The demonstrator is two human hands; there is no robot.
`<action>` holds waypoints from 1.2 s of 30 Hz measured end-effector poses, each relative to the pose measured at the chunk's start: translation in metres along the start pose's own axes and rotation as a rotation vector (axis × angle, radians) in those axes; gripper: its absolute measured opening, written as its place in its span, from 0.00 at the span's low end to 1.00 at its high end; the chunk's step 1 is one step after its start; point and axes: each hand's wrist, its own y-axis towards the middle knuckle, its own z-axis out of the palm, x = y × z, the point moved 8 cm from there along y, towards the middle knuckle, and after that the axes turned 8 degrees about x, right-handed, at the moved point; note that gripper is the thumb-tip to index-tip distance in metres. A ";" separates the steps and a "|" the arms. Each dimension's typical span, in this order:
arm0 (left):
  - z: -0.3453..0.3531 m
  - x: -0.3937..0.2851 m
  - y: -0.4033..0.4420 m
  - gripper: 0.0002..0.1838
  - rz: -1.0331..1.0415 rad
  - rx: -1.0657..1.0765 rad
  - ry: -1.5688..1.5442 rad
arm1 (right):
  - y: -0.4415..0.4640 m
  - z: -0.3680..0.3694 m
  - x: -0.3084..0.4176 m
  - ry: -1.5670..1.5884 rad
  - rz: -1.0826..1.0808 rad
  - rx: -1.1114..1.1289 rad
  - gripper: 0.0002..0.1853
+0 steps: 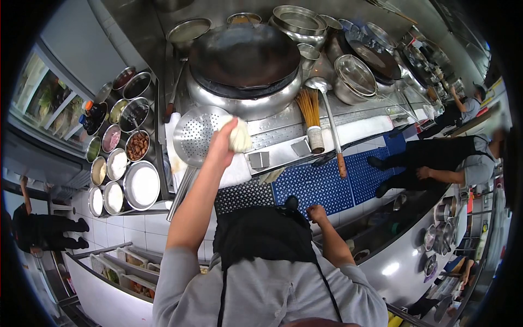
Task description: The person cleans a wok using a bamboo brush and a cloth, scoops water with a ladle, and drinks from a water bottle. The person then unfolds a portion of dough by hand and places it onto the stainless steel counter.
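Note:
A bunched pale cloth (239, 137) is gripped in my left hand (222, 143), held over the near edge of the stove beside a perforated round strainer (197, 133). The strainer's handle slants down to the left of my forearm. Beyond the hand, a large dark wok (245, 54) rests on a steel ring. My right hand (316, 213) hangs low at my right side with its fingers curled; whether it holds anything is too small to tell. A bamboo brush (311, 117) and a long-handled ladle (332, 122) lie to the right of the wok.
Metal bowls of ingredients (141, 185) stand on the left. More pots and a wire strainer (355, 73) are at the back right. One person (447, 161) stands on the right, another (46, 228) at far left. A blue mat (321, 188) covers the floor.

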 end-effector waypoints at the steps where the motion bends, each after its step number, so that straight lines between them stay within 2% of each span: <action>1: 0.016 -0.003 0.010 0.27 -0.022 -0.030 -0.027 | -0.001 -0.002 0.001 -0.007 -0.029 -0.007 0.13; 3: 0.028 -0.004 0.044 0.34 -0.070 -0.045 -0.016 | -0.006 -0.008 0.000 0.063 -0.105 -0.078 0.13; 6: 0.035 -0.007 0.089 0.39 -0.049 -0.090 -0.005 | -0.021 -0.003 -0.031 0.153 0.087 0.005 0.14; 7: 0.035 -0.009 0.104 0.40 -0.062 -0.132 -0.012 | -0.030 -0.003 -0.043 0.171 0.080 -0.044 0.14; 10: 0.038 -0.015 0.138 0.28 -0.111 -0.168 -0.054 | -0.038 0.012 -0.087 0.135 -0.053 -0.066 0.13; 12: 0.044 -0.014 0.146 0.24 -0.154 -0.241 -0.086 | -0.065 0.012 -0.093 -0.183 0.063 -0.052 0.16; 15: 0.043 -0.016 0.167 0.20 -0.153 -0.274 -0.116 | -0.111 0.025 -0.128 0.314 0.391 -0.083 0.15; 18: 0.020 -0.006 0.186 0.18 -0.123 -0.324 -0.157 | -0.092 0.059 -0.188 0.298 0.446 0.019 0.13; 20: 0.018 -0.010 0.173 0.19 -0.047 -0.422 -0.149 | -0.080 0.073 -0.208 0.254 0.363 0.057 0.12; 22: 0.020 -0.012 0.171 0.21 0.023 -0.380 -0.170 | -0.072 0.057 -0.184 0.224 0.307 0.019 0.12; 25: 0.021 -0.005 0.156 0.19 0.092 -0.345 -0.242 | -0.113 0.013 -0.107 0.208 0.315 -0.105 0.13; 27: 0.019 0.000 0.149 0.17 0.103 -0.307 -0.211 | -0.106 0.003 -0.082 0.202 0.265 -0.092 0.14; 30: 0.018 0.005 0.141 0.16 0.202 -0.281 -0.238 | -0.088 -0.005 -0.065 0.250 0.177 -0.112 0.14; 34: 0.011 0.007 0.141 0.14 0.202 -0.312 -0.202 | -0.060 -0.014 -0.050 0.128 0.114 -0.088 0.15; 36: 0.010 0.001 0.143 0.14 0.188 -0.327 -0.165 | -0.055 -0.014 -0.048 0.142 0.154 -0.049 0.16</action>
